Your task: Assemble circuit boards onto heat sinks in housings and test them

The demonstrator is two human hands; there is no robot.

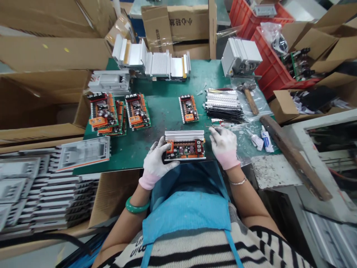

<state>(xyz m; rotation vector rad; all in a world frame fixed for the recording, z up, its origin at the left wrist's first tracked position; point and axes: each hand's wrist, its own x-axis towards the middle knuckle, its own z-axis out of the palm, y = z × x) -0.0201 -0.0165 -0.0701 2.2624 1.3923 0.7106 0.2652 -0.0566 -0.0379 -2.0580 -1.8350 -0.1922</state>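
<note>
A circuit board in a silver finned heatsink lies at the front edge of the green table. My left hand, in a white glove with a pink cuff, grips its left end, fingers on the orange block and thumb along the near edge. To the right of the assembly is my gloved right hand, its fingertips pinched on a thin item too small to make out. Beyond the heatsink lies another orange and green circuit board. A bundle of silver and black strips sits past my right hand.
More circuit boards and finned heatsinks stand at the left and back. A hammer, glue tubes and a long wooden handle lie right. Stacked grey covers fill a box at left; red crates stand back right.
</note>
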